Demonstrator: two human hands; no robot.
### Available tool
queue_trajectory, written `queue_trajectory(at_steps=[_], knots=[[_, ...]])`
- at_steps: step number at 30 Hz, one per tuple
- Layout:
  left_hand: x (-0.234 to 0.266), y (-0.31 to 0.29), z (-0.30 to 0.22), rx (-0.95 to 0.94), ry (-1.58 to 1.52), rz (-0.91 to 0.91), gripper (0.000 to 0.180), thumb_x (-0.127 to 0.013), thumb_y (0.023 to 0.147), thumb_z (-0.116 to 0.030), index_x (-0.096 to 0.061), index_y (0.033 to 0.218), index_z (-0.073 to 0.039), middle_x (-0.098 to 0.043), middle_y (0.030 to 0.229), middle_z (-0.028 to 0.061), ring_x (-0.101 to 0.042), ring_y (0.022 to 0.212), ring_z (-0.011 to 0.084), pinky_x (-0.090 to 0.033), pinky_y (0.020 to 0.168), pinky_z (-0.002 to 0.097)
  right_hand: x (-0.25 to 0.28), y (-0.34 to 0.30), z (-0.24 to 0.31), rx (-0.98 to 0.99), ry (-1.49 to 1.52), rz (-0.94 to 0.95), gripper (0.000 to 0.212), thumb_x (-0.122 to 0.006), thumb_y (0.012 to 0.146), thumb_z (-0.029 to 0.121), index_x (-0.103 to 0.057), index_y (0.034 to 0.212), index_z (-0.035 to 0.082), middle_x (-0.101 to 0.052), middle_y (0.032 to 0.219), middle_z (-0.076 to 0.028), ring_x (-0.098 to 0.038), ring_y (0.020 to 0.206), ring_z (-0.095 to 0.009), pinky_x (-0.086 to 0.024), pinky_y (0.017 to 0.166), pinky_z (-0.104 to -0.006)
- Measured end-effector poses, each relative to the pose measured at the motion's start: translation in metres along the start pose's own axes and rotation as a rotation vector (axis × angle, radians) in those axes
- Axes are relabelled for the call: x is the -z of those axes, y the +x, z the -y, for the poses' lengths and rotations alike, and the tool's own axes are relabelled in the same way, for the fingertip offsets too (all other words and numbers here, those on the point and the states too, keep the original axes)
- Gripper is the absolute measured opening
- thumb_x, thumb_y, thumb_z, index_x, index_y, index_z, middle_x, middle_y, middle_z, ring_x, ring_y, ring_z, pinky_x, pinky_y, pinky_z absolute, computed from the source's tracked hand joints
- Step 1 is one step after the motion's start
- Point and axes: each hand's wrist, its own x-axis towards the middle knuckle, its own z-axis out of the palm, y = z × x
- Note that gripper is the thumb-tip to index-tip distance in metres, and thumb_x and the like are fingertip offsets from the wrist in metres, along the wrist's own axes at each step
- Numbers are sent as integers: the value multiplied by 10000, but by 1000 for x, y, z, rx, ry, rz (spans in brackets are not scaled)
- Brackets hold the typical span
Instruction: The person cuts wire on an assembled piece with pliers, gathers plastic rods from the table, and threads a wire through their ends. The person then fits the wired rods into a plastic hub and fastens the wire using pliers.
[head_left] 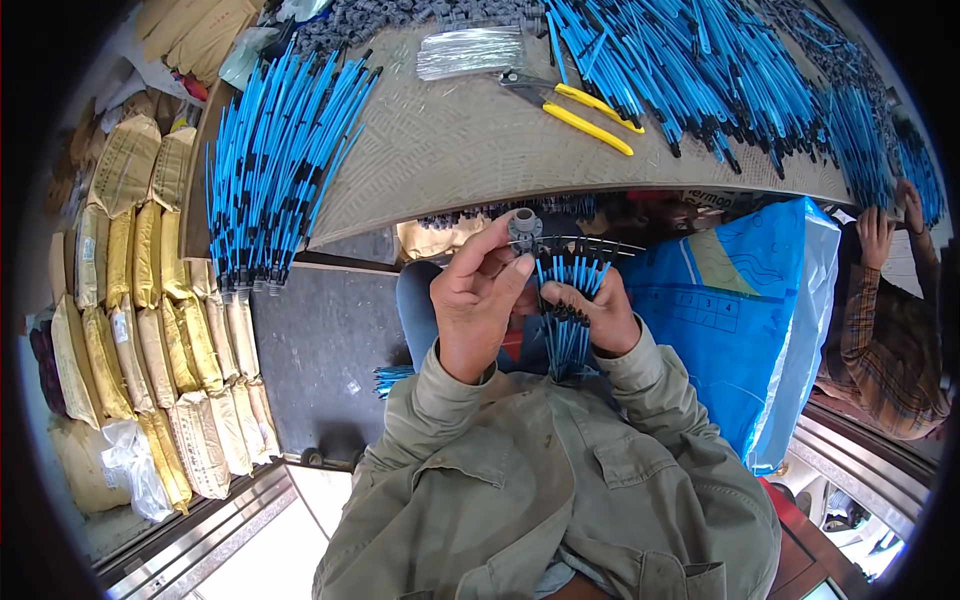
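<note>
My left hand (472,300) is in front of my chest, thumb and fingers pinched around a small grey plastic fitting (524,232) with a round open top. My right hand (612,318) grips a bundle of thin blue tubes (568,345) with black end pieces, its thumb lying across them. A thin metal wire (622,246) runs in a slight curve from beside the fitting past the upper ends of the tubes. Fingers hide part of the bundle's middle. Both hands are close together, just below the near edge of the workbench (420,140).
On the bench lie yellow-handled cutting pliers (590,125), a stack of straight wires (470,54) and piles of blue tubes (290,150). Filled sacks (150,300) are stacked at left. A large blue bag (720,310) stands at right, beyond which a person in a checked sleeve (868,310) handles tubes.
</note>
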Motion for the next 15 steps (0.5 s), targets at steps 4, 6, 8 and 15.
queue_trajectory(at_steps=[4,6,8,15], knots=[[-1,-3,-3,48,-93,-17,408,-585,817,72,-513,1213,4,-570,958,29,-524,848,70,-465,675,180,3,-1,-3,9,-48,50,160,-591,853,29,-599,1004,-22,-663,856,-45,-613,779,-86,-491,698,-225],[-1,-4,-3,57,-111,-21,412,-593,810,74,-516,1209,4,-568,951,24,-523,840,68,-463,664,177,0,-1,-1,-8,19,56,185,-589,854,28,-586,1032,-23,-663,861,-49,-614,785,-85,-492,700,-227],[-2,-3,0,43,-75,-49,418,-617,793,72,-526,1197,9,-564,938,18,-523,802,62,-457,629,174,1,-2,-3,-2,-9,61,186,-585,857,30,-583,1035,-23,-664,862,-51,-615,790,-89,-493,703,-228],[1,-3,7,-98,79,-113,422,-654,766,66,-551,1172,18,-562,937,16,-524,732,55,-443,575,167,-6,-5,4,-25,-4,105,167,-559,878,45,-576,1030,-23,-660,847,-59,-616,779,-108,-493,694,-238]])
